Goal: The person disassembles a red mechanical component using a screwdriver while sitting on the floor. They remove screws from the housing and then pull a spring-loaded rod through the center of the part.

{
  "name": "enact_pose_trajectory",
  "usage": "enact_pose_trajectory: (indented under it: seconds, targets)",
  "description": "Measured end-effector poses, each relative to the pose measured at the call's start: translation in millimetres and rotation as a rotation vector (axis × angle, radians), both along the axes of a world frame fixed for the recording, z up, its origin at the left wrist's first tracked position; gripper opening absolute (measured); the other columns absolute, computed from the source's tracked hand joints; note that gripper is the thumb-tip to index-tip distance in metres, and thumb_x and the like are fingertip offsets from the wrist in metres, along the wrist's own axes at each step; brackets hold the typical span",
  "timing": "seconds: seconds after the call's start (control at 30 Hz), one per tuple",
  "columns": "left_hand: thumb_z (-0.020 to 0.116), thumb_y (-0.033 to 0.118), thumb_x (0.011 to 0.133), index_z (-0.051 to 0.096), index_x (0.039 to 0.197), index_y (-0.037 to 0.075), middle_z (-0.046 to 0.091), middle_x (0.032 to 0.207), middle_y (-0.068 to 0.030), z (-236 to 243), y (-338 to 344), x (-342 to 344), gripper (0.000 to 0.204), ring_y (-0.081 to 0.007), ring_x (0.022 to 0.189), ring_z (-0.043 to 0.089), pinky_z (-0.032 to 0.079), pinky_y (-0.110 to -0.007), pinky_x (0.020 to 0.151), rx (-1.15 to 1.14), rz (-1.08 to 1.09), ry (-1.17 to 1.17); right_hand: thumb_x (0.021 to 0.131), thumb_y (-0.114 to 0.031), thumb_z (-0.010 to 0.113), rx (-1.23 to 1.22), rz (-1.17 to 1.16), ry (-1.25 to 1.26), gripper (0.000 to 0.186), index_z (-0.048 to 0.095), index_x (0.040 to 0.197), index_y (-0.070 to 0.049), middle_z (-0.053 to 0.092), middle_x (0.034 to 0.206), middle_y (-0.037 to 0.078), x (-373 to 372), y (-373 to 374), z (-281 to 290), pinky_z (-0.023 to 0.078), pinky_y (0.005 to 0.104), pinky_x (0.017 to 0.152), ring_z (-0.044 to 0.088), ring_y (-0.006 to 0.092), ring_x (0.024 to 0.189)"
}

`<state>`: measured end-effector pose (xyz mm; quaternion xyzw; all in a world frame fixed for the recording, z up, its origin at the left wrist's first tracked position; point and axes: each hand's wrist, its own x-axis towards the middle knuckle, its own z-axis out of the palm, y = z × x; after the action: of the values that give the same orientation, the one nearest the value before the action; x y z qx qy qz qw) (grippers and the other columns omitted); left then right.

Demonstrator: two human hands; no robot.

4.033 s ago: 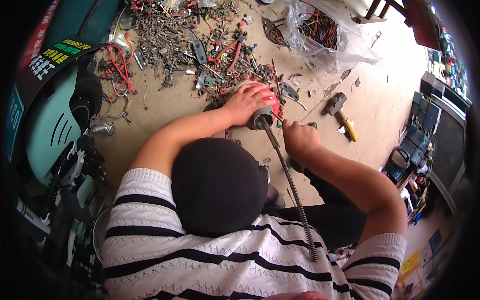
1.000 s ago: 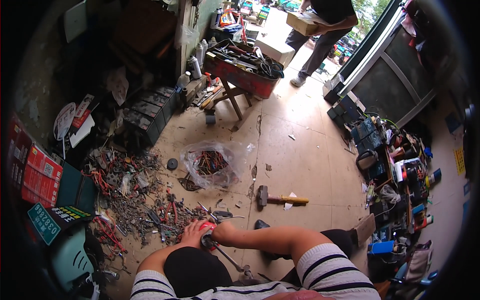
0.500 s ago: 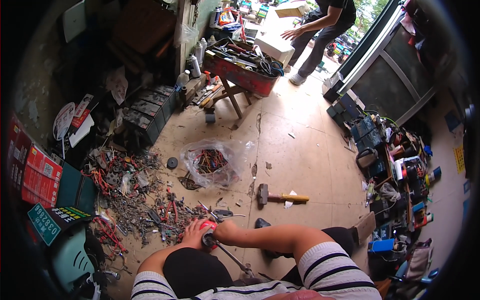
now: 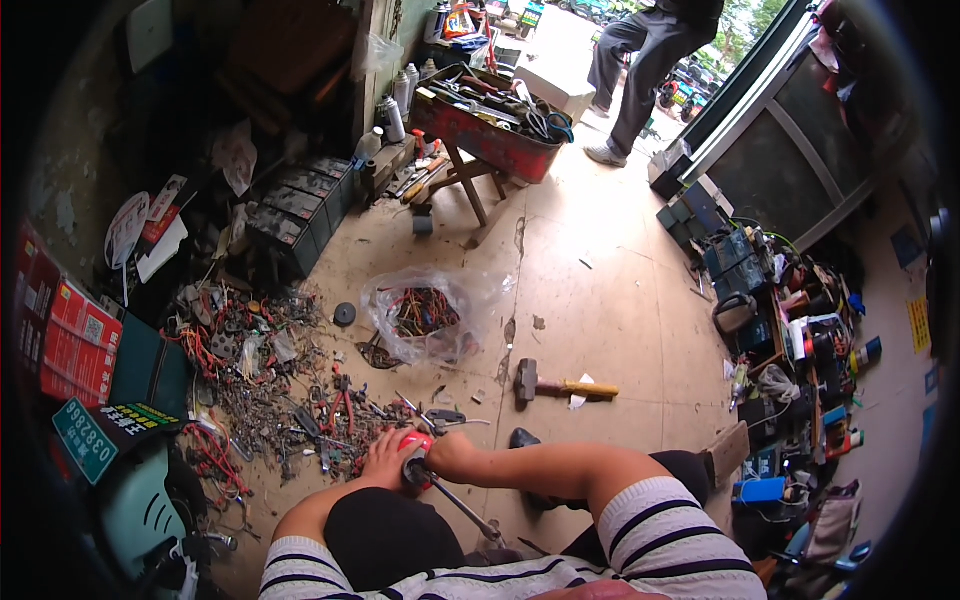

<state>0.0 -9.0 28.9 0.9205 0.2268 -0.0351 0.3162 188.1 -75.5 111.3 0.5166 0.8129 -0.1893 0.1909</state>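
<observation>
My left hand (image 4: 385, 462) is closed on a red part (image 4: 416, 440) low in the middle of the view, above my dark knee. From that part a grey metal shaft (image 4: 462, 505) runs down toward my lap, its lower end partly hidden. My right hand (image 4: 450, 455) is curled against the right of the red part; whatever it grips is too small and hidden to make out. Red-handled pliers (image 4: 345, 402) and loose small scrap (image 4: 260, 400) lie beside my hands. A hammer with a yellow handle (image 4: 585, 392) rests on the floor above my right forearm.
A clear bag of wires (image 4: 425, 315) sits ahead. Black batteries (image 4: 300, 215) and a red tool box on a stand (image 4: 535, 155) stand beyond. Clutter (image 4: 780, 330) lines the right. Another person (image 4: 640, 85) is in the doorway, upper body out of view.
My view has tilted up from my hands toward the doorway since the oldest frame. The other person held a box, then reached out an arm; now mostly their legs show, shifted slightly.
</observation>
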Motion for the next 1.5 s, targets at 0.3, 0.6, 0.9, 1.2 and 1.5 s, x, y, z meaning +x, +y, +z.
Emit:
enact_pose_trajectory:
  seconds: [0.3,0.6,0.9,1.2,1.5]
  targets:
    - [0.082,0.047,0.068,0.042,0.148,0.026,0.032,0.155,-0.0083,13,-4,4,0.093,-0.0368,0.146,0.024,0.019,-0.053,0.117,-0.008,0.069,-0.048,0.081,-0.016,0.065,-0.021,-0.036,-0.031,0.011,0.075,0.077,-0.014,0.073,0.076,0.004,-2,1,-3,0.048,0.0382,0.046,0.07,0.0216,0.064]
    - [0.085,0.042,0.065,0.04,0.149,0.028,0.028,0.158,-0.0073,-18,-12,0,0.097,-0.0367,0.148,0.021,0.021,-0.055,0.116,-0.044,0.07,-0.024,0.082,-0.017,0.063,-0.115,-0.143,0.012,0.013,0.075,0.08,-0.013,0.074,0.082,0.007,3,-3,-8,0.052,0.04,0.051,0.073,0.0243,0.072]
    - [0.075,0.023,0.075,0.05,0.142,0.028,0.031,0.158,-0.0074,-34,1,-8,0.072,-0.0329,0.147,0.026,0.024,-0.053,0.117,0.054,0.12,-0.085,0.092,-0.019,0.055,-0.002,-0.552,0.058,0.015,0.057,0.095,-0.004,0.07,0.082,0.02,38,11,42,0.053,0.05,0.062,0.069,0.0382,0.072]
    - [0.076,0.021,0.073,0.042,0.149,0.028,0.031,0.158,-0.0063,-31,-5,2,0.083,-0.0315,0.147,0.026,0.022,-0.051,0.118,0.022,0.125,-0.105,0.086,-0.018,0.066,-0.2,-1.135,0.596,0.031,0.056,0.11,-0.001,0.069,0.09,0.024,37,-53,-110,0.054,0.0447,0.075,0.069,0.0376,0.083]
    - [0.068,0.015,0.075,0.04,0.147,0.018,0.034,0.155,-0.007,-52,-12,-10,0.078,-0.0299,0.147,0.026,0.018,-0.052,0.119,0.125,0.203,-0.166,0.081,0.001,0.064,-0.22,-1.16,0.991,0.054,0.049,0.132,-0.004,0.061,0.096,0.007,-6,-52,-100,0.051,0.0313,0.072,0.06,0.0156,0.083]
